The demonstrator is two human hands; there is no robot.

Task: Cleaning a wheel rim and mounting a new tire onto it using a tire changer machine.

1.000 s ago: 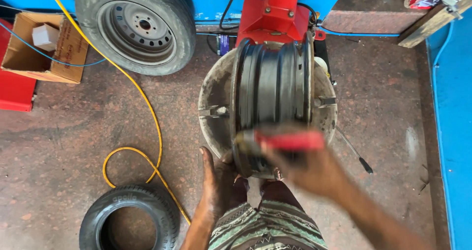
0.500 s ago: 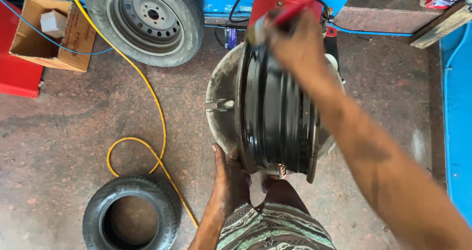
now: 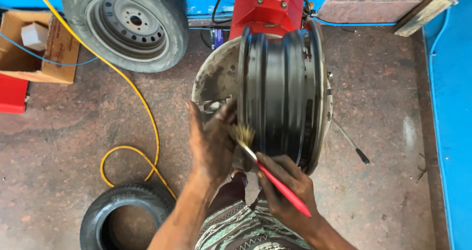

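Note:
A black steel wheel rim [image 3: 287, 90] stands on edge on the round turntable [image 3: 216, 75] of a red tyre machine. My left hand [image 3: 211, 139] rests flat against the rim's near left edge, fingers spread. My right hand [image 3: 285, 191] grips a red-handled brush [image 3: 268, 174], whose pale bristles touch the rim's lower left edge just beside my left fingers.
A mounted wheel with tyre [image 3: 128, 24] leans at the back left. A loose black tyre [image 3: 123, 218] lies on the floor at the lower left. A yellow hose [image 3: 130, 147] loops across the floor. A cardboard box [image 3: 39, 46] sits far left. A metal lever [image 3: 350, 142] pokes out right of the turntable.
My right hand has come back from the rim's far top to its near lower edge, bringing the brush bristles onto the rim. My left hand shifted up along the rim's left side.

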